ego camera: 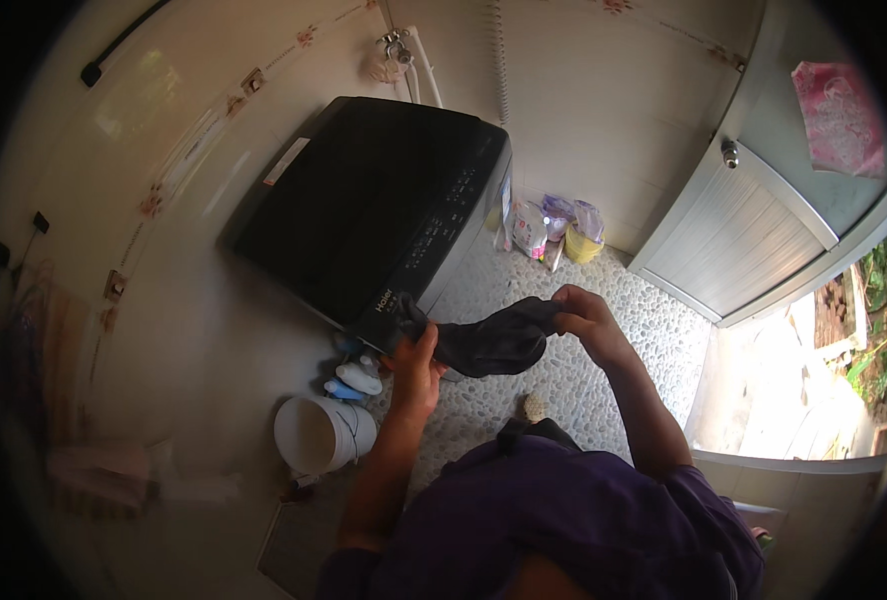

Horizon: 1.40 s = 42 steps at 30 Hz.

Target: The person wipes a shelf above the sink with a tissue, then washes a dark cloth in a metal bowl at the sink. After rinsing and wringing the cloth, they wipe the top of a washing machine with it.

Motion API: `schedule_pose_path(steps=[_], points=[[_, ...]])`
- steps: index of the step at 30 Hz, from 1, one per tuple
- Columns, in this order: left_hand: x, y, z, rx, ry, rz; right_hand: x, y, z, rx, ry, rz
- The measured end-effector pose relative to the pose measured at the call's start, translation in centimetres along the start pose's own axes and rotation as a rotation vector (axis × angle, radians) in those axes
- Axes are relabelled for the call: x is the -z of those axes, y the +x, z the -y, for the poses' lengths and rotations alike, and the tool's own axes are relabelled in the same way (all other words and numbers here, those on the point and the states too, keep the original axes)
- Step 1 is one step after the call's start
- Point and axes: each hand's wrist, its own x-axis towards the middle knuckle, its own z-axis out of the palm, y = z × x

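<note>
A dark grey cloth is stretched loosely between my two hands, its middle bunched and sagging. My left hand grips one end, and a bit of the fabric sticks up above the fingers. At the other end, the fingertips of my right hand pinch the cloth. What kind of item it is, I cannot tell from its folds. Just beyond my left hand stands a black Haier top-loading washing machine with its lid down. The cloth hangs in front of the machine's near corner, over the pebbled floor.
A white bucket and detergent bottles stand left of my left arm. Bagged packets and a yellow tub sit by the far wall. At right, a metal-framed door stands beside a bright doorway. A tap is above the machine.
</note>
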Motion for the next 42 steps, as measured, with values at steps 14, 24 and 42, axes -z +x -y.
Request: schedule_pose_path(steps=[14, 24, 42], points=[[-11.5, 5.8, -0.4, -0.168, 0.635, -0.017, 5.4, 10.2, 10.3, 0.091, -0.206, 0.360], [-14.5, 8.9, -6.2, -0.085, 0.933, 0.359, 5.7, 11.8, 13.5, 0.201, -0.286, 0.504], [-11.2, 15.0, -30.9, -0.675, 1.541, -0.214, 1.2, 31.3, 28.2, 0.839, -0.715, 0.342]])
